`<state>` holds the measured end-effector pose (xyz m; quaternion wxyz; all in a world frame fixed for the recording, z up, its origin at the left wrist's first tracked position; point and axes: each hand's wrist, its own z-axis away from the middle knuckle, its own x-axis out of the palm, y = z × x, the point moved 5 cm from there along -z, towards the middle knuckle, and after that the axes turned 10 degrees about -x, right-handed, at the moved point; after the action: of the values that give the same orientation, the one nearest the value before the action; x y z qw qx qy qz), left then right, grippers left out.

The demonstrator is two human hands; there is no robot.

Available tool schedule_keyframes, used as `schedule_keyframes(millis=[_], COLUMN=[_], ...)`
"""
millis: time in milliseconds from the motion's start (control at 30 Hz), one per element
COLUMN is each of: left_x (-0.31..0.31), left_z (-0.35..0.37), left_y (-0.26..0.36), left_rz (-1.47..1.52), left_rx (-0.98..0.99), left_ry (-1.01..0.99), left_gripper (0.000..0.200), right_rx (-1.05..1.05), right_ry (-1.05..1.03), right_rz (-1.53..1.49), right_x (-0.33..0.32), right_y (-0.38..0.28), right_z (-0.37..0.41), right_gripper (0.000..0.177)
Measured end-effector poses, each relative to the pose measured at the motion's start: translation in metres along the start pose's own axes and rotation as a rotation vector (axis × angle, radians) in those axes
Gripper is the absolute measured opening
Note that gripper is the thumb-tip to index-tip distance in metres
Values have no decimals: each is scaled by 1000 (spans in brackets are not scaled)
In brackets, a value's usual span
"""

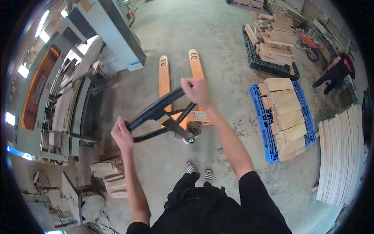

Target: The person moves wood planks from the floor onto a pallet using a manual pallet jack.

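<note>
An orange pallet jack [199, 113] stands on the concrete floor ahead of me, its two forks pointing away. Its black loop handle [156, 111] is tilted up toward me and slants across the view. My left hand [122, 134] is closed round the lower left end of the handle. Round the upper right end, my right hand [196, 91] is closed too. Both arms reach forward. No load lies on the forks. My feet in striped sandals [209, 175] are just behind the jack.
On the right, a blue pallet [267, 136] carries wooden boards, with a black pallet [253, 58] of wood pieces beyond. Tall boards [341, 156] stand at far right, near another person [339, 70]. Left are a large machine [39, 93], a grey column [113, 31] and stacked wood [111, 175].
</note>
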<state>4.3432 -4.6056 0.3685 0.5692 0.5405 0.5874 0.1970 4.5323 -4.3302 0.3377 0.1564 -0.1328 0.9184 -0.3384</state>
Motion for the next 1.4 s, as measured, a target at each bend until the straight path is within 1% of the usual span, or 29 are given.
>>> schedule_keyframes(millis=[33,67,100,133,167,200,233,300,333,400,500,533,633,767,800,900,933,1033,1067,1133,1200,1267,1300,1333,1367,1400], left_x=[0,2,4,10,15,18,18,21,19,21,23,23,23,24,25,27,28,41,48,56,64,78,77,77,75,76], left_z=[23,50,74,96,113,127,140,161,172,185,198,200,210,209,209,205,203,204,206,207,201,194,191,187,177,171], left_y=[-6,-5,-6,10,31,38,40,43,45,55,56,61,62,72,66,81,81,87,84,90,90,88,86,89,79,79], left_rz=[3,-9,-70,-78,-113,-147,-96,-77,-77,-54,-13,4,-11,-36,-53,-142,-151,-128,-46,-24,-10,48,65,-41,-113,-89], left_rx=[108,48,76,171,196,114,78,138,135,159,219,209,87,102,140,159,121,169,186,197,201,180,156,145,75,66], left_ry=[22,-38,-66,-24,28,12,-13,-81,-123,-197,-208,-213,-267,-303,-309,-423,-487,-482,-440,-436,-410,-429,-388,-367,-396,-352], left_gripper=[40,36,31,35,34,33,19,13,13,15,19,21,22,22,22,26,25,23,27,28,28,29,30,34,34,35], right_rx=[9,17,36,58,92,76,55,49,61,61,70,53,81,102,121,127,132,113,146,14,94,-131,-261,-253,-237,-199], right_ry=[-2,-1,7,13,17,-1,-16,-56,-72,-95,-108,-116,-99,-72,-68,-45,-55,-61,-27,-73,-68,44,77,-35,-134,-223], right_rz=[-20,-35,-42,-48,-57,-90,-120,-137,-127,-103,-122,-87,-89,-115,-100,-108,-100,-132,-163,-93,-193,-135,-151,-171,-221,-269], right_x=[-7,-16,-27,-37,-45,-53,-63,-83,-92,-106,-118,-123,-130,-131,-131,-130,-126,-118,-108,-99,-88,-73,-51,-36,-14,5], right_y=[3,9,19,32,42,44,42,35,27,22,17,11,3,22,20,13,16,28,37,43,42,58,67,75,84,91], right_z=[5,7,8,12,22,30,35,43,47,52,56,56,59,67,67,58,53,40,37,24,9,-8,-16,-19,-28,-37], right_gripper=[31,31,32,33,34,36,38,41,43,43,40,38,32,31,31,30,29,27,32,33,41,36,35,25,29,32])
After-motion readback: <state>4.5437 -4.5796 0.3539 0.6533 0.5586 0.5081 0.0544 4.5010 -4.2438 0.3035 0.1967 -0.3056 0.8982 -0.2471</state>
